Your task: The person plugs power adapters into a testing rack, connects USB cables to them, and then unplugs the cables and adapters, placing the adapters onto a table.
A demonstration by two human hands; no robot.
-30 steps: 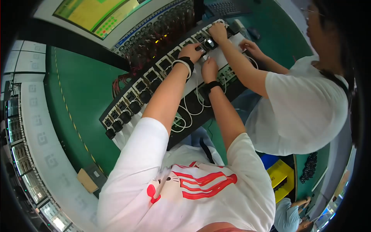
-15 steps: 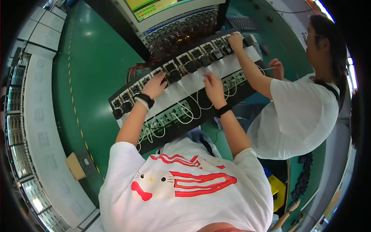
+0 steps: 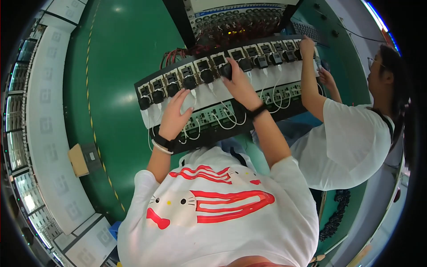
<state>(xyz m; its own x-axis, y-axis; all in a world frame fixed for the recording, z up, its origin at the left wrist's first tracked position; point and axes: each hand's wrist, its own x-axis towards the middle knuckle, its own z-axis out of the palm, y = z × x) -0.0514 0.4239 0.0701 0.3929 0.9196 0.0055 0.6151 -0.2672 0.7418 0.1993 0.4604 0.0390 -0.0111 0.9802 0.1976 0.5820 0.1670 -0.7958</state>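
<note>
A long rack (image 3: 141, 119) holds a row of sockets, and black plug-in power adapters sit along it. My right hand (image 3: 241, 86) has its thumb and fingers closed round one black power adapter (image 3: 226, 70) near the middle of the row. My left hand (image 3: 175, 116) is open in front of the rack, thumb apart, fingertips just below another black adapter (image 3: 189, 82). White cables (image 3: 211, 91) run from the adapters to green circuit boards (image 3: 207, 115) along the near side. Whether my left fingertips touch an adapter or cable I cannot tell.
At my right a co-worker in a white shirt (image 3: 344, 142) reaches to the rack's far right end. Behind the rack stands a test cabinet (image 3: 240, 20) with red wires, a keyboard (image 3: 307, 31) beside it. A cardboard box (image 3: 78, 160) lies on the green floor at left.
My right hand has moved up from the cables onto a black adapter. My left hand has drawn back from the sockets and opened. The whole view has shifted.
</note>
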